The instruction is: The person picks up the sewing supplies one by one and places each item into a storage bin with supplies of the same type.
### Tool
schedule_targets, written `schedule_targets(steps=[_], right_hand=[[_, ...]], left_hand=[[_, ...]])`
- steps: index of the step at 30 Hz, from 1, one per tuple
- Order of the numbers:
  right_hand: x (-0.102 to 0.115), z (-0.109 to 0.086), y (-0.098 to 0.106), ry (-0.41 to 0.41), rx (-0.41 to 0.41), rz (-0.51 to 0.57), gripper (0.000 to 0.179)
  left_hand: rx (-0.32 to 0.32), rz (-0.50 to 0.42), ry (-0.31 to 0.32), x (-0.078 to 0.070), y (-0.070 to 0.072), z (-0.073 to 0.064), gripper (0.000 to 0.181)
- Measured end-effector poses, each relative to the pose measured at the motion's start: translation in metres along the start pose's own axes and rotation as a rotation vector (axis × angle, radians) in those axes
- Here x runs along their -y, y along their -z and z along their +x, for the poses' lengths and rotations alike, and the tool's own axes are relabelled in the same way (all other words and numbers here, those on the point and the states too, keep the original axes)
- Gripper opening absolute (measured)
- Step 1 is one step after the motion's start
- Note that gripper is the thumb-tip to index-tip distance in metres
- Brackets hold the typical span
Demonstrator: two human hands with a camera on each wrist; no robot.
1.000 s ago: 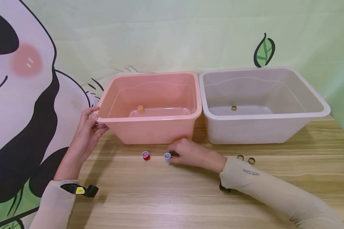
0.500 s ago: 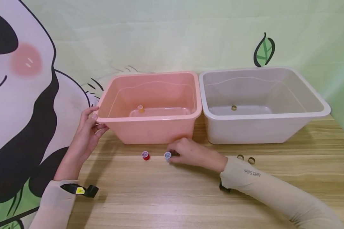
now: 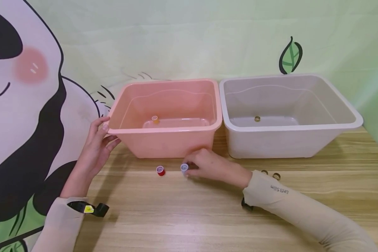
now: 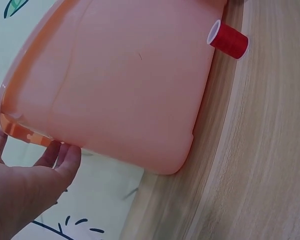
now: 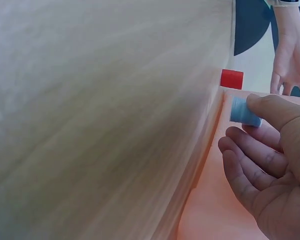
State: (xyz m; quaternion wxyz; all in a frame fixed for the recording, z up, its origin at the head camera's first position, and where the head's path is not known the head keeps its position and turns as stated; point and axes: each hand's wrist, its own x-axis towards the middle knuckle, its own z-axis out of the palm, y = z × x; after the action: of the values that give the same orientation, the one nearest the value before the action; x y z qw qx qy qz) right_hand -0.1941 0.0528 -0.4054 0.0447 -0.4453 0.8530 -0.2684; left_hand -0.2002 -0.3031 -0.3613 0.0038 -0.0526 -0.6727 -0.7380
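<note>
My right hand point(image 3: 212, 167) pinches a light blue spool of thread point(image 5: 242, 111) between thumb and forefinger, in front of the pink tub point(image 3: 173, 143). The other fingers are loosely bent below it in the right wrist view. To its left, a red spool of thread point(image 3: 160, 171) stands upright on the wooden table. My left hand point(image 3: 96, 147) grips the pink tub by the left end of its rim, the thumb near the front corner and fingers underneath. A yellow-orange spool point(image 3: 155, 120) stands inside that tub.
A grey tub point(image 3: 286, 143) stands right beside the pink one, with a brass-coloured ring point(image 3: 257, 119) on its floor. Two similar rings, one of them a brass ring point(image 3: 276, 176), lie on the table point(image 3: 176, 217) just beyond my right sleeve. A printed cloth point(image 3: 189, 42) hangs behind.
The right hand and the blue spool have risen very slightly from where they were. The left hand keeps its grip on the pink tub.
</note>
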Motion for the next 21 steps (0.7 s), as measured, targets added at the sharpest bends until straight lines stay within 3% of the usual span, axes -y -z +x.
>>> schedule_targets(steps=[13,21], right_hand=[[0.0024,0.0002,0.0029,0.001,-0.011,0.007,0.017],[0.0041,-0.0014,0.0046,0.011,-0.021,0.004,0.017]], left_hand=[[-0.022,-0.041,-0.052,-0.0027,-0.002,-0.0009,0.043],[-0.016,-0.082,-0.047,-0.0041,0.0022,-0.0022,0.041]])
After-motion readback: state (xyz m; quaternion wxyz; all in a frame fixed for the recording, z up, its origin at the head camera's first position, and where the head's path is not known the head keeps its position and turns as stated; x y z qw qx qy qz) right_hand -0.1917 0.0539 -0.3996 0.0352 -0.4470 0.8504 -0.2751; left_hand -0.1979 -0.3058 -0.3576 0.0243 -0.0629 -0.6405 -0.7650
